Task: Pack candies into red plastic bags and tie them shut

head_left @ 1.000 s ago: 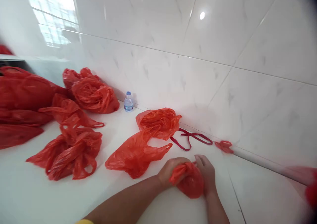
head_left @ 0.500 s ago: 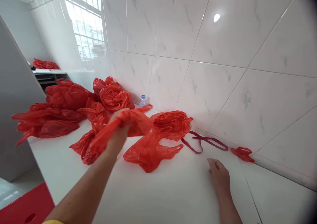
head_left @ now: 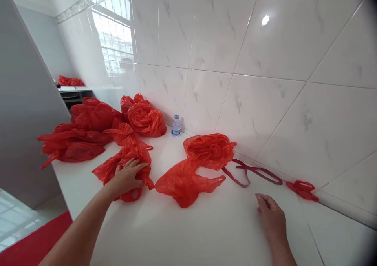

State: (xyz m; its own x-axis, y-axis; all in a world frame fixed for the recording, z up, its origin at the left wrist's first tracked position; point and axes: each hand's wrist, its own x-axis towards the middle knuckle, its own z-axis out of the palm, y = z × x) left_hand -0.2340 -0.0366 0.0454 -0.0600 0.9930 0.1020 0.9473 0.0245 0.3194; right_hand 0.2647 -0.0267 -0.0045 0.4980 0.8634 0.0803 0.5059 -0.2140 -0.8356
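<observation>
Resting with spread fingers, the left hand [head_left: 125, 178] likely steadies the loose bag [head_left: 134, 151]; the right hand [head_left: 273, 215] curls closed, apparently empty.

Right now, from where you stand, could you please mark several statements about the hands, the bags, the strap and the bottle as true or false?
1. The left hand touches a crumpled red bag. True.
2. The strap lies nearer the wall than the right hand does. True.
3. The right hand holds the strap. False: there is a gap between them.
4. The bottle has a blue cap. True.
5. The bottle lies on its side. False: it stands upright, close to the wall.
6. The left hand touches the bottle. False: the two are well apart.
</observation>
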